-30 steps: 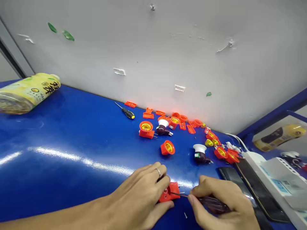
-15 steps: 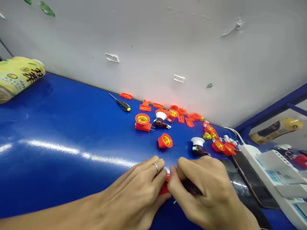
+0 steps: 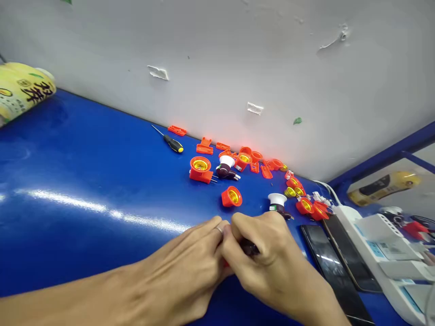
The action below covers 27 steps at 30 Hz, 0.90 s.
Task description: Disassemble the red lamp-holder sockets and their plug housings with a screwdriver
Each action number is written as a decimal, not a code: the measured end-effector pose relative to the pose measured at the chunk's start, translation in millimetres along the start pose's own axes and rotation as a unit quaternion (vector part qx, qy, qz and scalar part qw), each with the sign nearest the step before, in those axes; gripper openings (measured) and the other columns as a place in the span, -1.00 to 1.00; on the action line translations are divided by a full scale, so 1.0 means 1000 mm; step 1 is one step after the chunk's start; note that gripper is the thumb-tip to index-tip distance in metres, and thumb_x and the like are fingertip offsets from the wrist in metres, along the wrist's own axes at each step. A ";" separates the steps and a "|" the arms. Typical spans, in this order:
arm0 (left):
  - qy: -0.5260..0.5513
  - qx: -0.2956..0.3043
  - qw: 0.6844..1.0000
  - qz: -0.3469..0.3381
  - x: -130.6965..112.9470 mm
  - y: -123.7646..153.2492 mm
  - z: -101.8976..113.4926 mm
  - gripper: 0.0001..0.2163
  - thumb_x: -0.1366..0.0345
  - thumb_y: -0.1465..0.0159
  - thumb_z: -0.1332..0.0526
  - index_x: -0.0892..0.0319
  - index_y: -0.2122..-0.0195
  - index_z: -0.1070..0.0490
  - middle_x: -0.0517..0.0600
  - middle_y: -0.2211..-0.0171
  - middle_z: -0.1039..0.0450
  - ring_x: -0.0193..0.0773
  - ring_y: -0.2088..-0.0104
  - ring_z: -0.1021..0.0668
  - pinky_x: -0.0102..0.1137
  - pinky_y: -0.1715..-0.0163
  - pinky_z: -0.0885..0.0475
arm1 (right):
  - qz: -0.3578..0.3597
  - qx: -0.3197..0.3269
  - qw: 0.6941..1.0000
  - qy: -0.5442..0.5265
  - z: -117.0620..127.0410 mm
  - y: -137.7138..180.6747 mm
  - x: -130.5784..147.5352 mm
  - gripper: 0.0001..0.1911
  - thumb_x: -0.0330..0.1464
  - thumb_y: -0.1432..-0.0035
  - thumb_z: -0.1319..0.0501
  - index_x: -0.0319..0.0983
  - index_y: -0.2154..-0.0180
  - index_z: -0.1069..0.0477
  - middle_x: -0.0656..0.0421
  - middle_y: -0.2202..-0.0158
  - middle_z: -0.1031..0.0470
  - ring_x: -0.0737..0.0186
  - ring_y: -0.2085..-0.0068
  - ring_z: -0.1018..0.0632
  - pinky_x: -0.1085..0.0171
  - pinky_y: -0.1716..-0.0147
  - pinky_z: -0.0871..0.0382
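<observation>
Near the front of the blue table, my left hand [image 3: 190,267], with a ring on one finger, is closed around a red plastic part [image 3: 225,263]. Only a sliver of that part shows between the hands. Pressed up against it, my right hand [image 3: 268,253] has its fingers wrapped round a dark, glossy object [image 3: 249,247]; most of it is hidden, so its kind is unclear. Just beyond my hands lies a red lamp socket [image 3: 231,196] with a gold threaded insert. A dark lamp socket with a white rim [image 3: 277,201] stands behind my right hand.
Red socket shells and covers [image 3: 244,158] lie along the wall, with a red plug-in socket [image 3: 200,170] and a screwdriver [image 3: 172,143] nearby. Two phones [image 3: 335,258] and a white power strip [image 3: 367,253] are at right. A yellow bottle [image 3: 27,90] lies far left.
My right hand has moved left, tight against my left hand, covering more of the red part. The view has shifted slightly, and more of the phones shows.
</observation>
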<state>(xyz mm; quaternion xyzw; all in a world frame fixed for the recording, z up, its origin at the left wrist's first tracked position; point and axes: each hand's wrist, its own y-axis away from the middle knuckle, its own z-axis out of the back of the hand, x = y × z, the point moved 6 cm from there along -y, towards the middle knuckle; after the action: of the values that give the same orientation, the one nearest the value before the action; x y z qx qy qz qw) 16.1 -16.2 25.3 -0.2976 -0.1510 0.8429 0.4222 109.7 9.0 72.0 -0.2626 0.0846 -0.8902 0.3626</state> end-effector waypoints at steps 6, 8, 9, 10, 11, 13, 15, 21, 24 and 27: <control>-0.009 0.031 0.999 0.010 -0.001 -0.003 -0.001 -0.73 0.58 -0.19 -0.05 0.14 0.18 -0.39 0.03 0.22 -0.49 -0.12 0.20 -0.53 -0.30 0.13 -0.49 | -0.021 0.015 0.993 -0.119 -0.010 0.001 -0.011 -0.65 -0.53 -0.18 -0.06 -0.15 0.48 0.10 0.39 0.60 0.06 0.43 0.59 -0.03 0.30 0.53 0.08; -0.015 0.060 0.998 0.028 0.002 -0.004 -0.006 -0.82 0.52 -0.29 -0.08 0.17 0.18 -0.41 0.07 0.24 -0.49 -0.09 0.21 -0.54 -0.28 0.17 -0.51 | -0.036 0.001 0.992 -0.122 -0.009 0.003 -0.016 -0.65 -0.49 -0.25 -0.05 -0.14 0.49 0.09 0.40 0.61 0.04 0.44 0.60 -0.05 0.31 0.55 0.08; -0.009 0.069 0.997 0.043 0.005 -0.003 -0.008 -0.85 0.48 -0.32 -0.10 0.18 0.17 -0.41 0.08 0.22 -0.49 -0.08 0.20 -0.55 -0.29 0.19 -0.52 | -0.046 -0.002 0.991 -0.125 -0.009 0.003 -0.018 -0.64 -0.45 -0.29 -0.04 -0.14 0.50 0.08 0.39 0.61 0.03 0.44 0.60 -0.06 0.31 0.56 0.07; 0.000 0.070 0.996 0.061 0.008 -0.003 -0.009 -0.88 0.46 -0.34 -0.12 0.18 0.15 -0.40 0.09 0.20 -0.49 -0.07 0.19 -0.56 -0.29 0.22 -0.52 | -0.056 -0.004 0.990 -0.127 -0.009 0.003 -0.021 -0.62 -0.40 -0.33 -0.03 -0.15 0.51 0.08 0.38 0.61 0.01 0.43 0.59 -0.07 0.31 0.56 0.06; 0.010 0.067 0.994 0.081 0.012 -0.003 -0.010 -0.89 0.43 -0.34 -0.15 0.19 0.13 -0.39 0.09 0.18 -0.48 -0.08 0.20 -0.56 -0.30 0.25 -0.53 | -0.063 -0.004 0.990 -0.129 -0.009 0.003 -0.023 -0.60 -0.34 -0.37 -0.02 -0.15 0.52 0.07 0.37 0.61 0.00 0.43 0.58 -0.08 0.31 0.56 0.04; 0.025 0.058 0.992 0.112 0.018 -0.001 -0.012 -0.88 0.37 -0.33 -0.21 0.18 0.12 -0.38 0.08 0.18 -0.46 -0.09 0.21 -0.55 -0.30 0.27 -0.52 | -0.073 -0.004 0.989 -0.131 -0.008 0.001 -0.026 -0.55 -0.26 -0.40 0.00 -0.16 0.55 0.03 0.35 0.61 -0.04 0.42 0.57 -0.11 0.32 0.56 0.01; 0.025 0.062 0.990 0.124 0.020 -0.001 -0.013 -0.84 0.31 -0.30 -0.29 0.17 0.13 -0.37 0.06 0.18 -0.44 -0.06 0.19 -0.55 -0.26 0.23 -0.52 | -0.075 -0.007 0.989 -0.131 -0.008 0.000 -0.028 -0.53 -0.24 -0.42 0.02 -0.16 0.58 -0.03 0.34 0.63 -0.09 0.43 0.58 -0.14 0.32 0.57 -0.02; 0.050 0.067 0.989 0.122 0.020 -0.003 -0.011 -0.91 0.36 -0.34 -0.19 0.18 0.14 -0.41 0.05 0.22 -0.42 -0.10 0.23 -0.52 -0.27 0.22 -0.48 | -0.023 -0.060 0.991 -0.113 0.006 0.002 -0.023 -0.53 -0.36 -0.39 0.00 -0.19 0.62 -0.13 0.30 0.68 -0.21 0.43 0.64 -0.25 0.31 0.58 -0.07; 0.048 0.058 0.990 0.116 0.018 -0.002 -0.008 -0.96 0.37 -0.30 -0.19 0.19 0.24 -0.41 0.04 0.27 -0.40 -0.12 0.29 -0.50 -0.28 0.31 -0.43 | 0.005 -0.132 0.986 -0.106 0.022 0.008 -0.016 -0.54 -0.42 -0.38 0.01 -0.19 0.61 -0.15 0.28 0.67 -0.23 0.41 0.62 -0.28 0.29 0.55 -0.08; 0.044 0.054 0.992 0.106 0.016 -0.001 -0.006 -0.98 0.39 -0.29 -0.20 0.20 0.29 -0.38 0.03 0.30 -0.40 -0.14 0.30 -0.49 -0.30 0.35 -0.40 | 0.025 -0.213 0.972 -0.090 0.029 0.014 -0.013 -0.56 -0.48 -0.39 0.04 -0.18 0.58 -0.17 0.28 0.65 -0.22 0.39 0.61 -0.28 0.28 0.55 -0.06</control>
<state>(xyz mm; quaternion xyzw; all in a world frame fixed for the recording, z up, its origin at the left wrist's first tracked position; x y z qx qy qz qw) 13.1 -3.0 14.7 -0.3252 -0.0544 0.8758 0.3524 141.1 9.5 86.7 -0.4110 0.2459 -0.8147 0.3268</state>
